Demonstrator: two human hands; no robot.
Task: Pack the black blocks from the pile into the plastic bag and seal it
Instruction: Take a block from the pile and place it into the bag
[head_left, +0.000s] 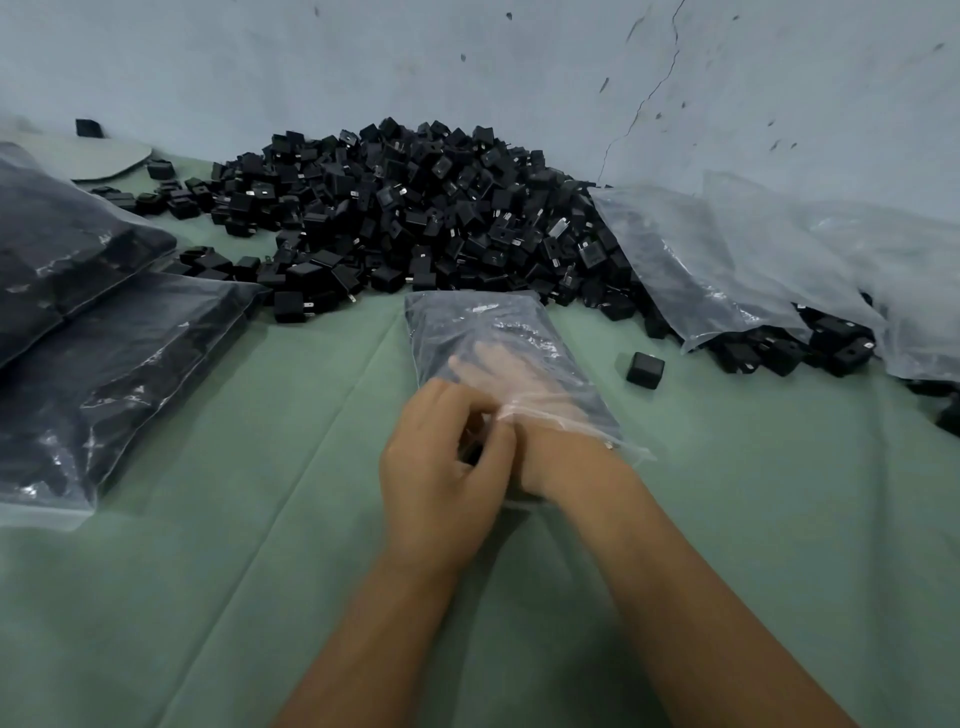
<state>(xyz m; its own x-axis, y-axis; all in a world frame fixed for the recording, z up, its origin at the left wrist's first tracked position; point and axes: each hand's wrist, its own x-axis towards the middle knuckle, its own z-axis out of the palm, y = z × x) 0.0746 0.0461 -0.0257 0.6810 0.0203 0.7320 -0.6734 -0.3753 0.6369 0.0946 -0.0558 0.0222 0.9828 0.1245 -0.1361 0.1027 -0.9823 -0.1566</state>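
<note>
Lying on the green cloth-covered desk (260, 519) just before the heap of small black plastic blocks (415, 208), the clear plastic bag (483, 322) is pinched at its mouth by left hand (441, 457); right hand (498, 374) is sunk inside, grip state can't be told. Risk: mouth slips, blocks spill w/ withdrawal.

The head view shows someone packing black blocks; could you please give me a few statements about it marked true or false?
1. The right hand is inside the bag. True.
2. The left hand holds the bag at its mouth. True.
3. The pile lies near the camera, in front of the hands. False: it lies beyond the bag, against the wall.
4. The filled bags lie to the right. False: they lie to the left.
5. A single block lies apart on the cloth, right of the bag. True.
</note>
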